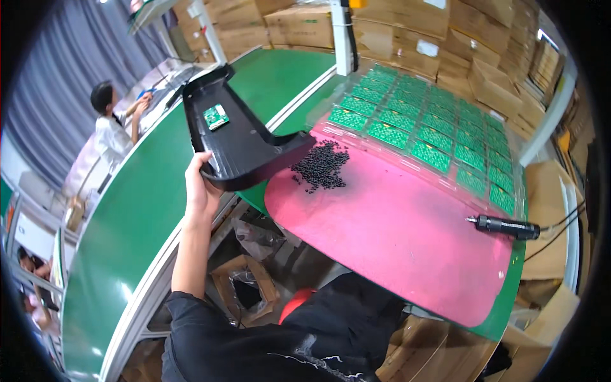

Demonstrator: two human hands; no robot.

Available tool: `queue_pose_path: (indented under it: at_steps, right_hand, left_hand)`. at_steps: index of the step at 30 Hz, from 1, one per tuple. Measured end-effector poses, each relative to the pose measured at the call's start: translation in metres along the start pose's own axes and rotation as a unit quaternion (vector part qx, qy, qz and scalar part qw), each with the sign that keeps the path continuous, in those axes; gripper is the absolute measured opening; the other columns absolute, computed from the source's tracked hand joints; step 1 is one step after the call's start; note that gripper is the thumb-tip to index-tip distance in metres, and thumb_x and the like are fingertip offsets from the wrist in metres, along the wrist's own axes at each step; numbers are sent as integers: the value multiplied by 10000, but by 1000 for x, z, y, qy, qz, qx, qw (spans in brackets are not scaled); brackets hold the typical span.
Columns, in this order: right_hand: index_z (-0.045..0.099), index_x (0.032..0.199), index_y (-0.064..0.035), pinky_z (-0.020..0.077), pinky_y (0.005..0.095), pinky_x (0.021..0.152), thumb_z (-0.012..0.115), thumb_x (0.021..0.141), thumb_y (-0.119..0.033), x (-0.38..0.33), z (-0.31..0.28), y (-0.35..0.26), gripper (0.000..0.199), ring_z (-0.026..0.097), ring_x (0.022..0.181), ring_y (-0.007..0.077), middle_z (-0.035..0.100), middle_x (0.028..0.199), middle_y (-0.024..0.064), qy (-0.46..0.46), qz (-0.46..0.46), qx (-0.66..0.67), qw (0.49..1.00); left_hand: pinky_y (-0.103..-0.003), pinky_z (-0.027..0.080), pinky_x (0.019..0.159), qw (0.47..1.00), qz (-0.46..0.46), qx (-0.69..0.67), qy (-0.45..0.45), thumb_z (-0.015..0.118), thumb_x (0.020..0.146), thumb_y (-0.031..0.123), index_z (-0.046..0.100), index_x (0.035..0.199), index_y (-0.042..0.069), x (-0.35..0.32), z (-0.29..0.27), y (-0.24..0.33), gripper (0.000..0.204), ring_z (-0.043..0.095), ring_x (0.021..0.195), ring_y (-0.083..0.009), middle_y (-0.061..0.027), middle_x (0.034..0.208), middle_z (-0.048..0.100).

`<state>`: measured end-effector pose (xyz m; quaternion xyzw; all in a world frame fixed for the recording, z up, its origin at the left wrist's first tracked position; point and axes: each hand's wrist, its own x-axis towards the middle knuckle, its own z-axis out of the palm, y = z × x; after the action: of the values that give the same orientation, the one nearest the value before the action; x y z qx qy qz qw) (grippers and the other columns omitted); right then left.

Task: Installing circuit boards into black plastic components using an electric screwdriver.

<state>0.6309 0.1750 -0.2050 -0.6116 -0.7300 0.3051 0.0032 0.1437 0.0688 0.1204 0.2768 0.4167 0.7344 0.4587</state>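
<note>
Left hand (202, 184) clenched on near end of black plastic housing (235, 137), held up off the surface. Long axis running away from hand, up and leftward; small green circuit board (216, 116) seated near far end. Right hand not in view. To right of hand: heap of black screws (321, 165) on pink mat (394, 235), further right clear tray of green boards (433, 124), electric screwdriver (506, 226).

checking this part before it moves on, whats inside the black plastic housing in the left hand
One small green circuit board lies in the upper end of the black plastic housing, which the left hand grips at its lower edge. The thumb covers that bit of the inside, and the housing's underside cannot be seen.
</note>
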Motion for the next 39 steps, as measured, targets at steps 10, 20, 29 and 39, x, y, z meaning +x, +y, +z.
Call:
queue_pose_path:
  at_steps: [10, 20, 29, 39]
  right_hand:
    - [589, 1081, -12, 527, 469, 850, 549, 916, -344, -24, 13, 75, 373, 656, 1016, 341, 671, 1028, 161, -5, -45, 7, 999]
    - [602, 1030, -12, 546, 455, 802, 542, 916, -322, -51, 22, 145, 336, 675, 957, 323, 677, 963, 145, 4, -64, 39, 997]
    - [614, 984, -13, 564, 442, 758, 534, 916, -303, -357, 83, 301, 308, 692, 903, 307, 682, 904, 130, 145, 201, 152, 957]
    - [646, 970, -82, 540, 353, 529, 606, 888, -203, -657, 185, 172, 152, 650, 611, 153, 662, 788, 33, 311, 615, 499, 525]
  left_hand:
    - [-503, 522, 901, 969, 87, 47, 227, 606, 978, 407, 500, 1278, -51, 115, -91, 0, 557, 640, 1075, -320, -183, 1201, 623]
    - [-349, 517, 900, 816, 241, 451, -270, 581, 878, 129, 702, 1047, 17, 13, 50, -72, 237, 659, 1002, -240, -138, 1064, 686]
    - [-401, 514, 821, 624, 312, 294, -653, 583, 940, 141, 643, 1005, -11, -48, 217, -125, 176, 638, 931, -323, -153, 969, 652]
    - [-327, 511, 692, 602, 235, 297, -703, 612, 912, 68, 675, 862, -12, -70, 264, -203, 113, 658, 738, -228, -113, 790, 669]
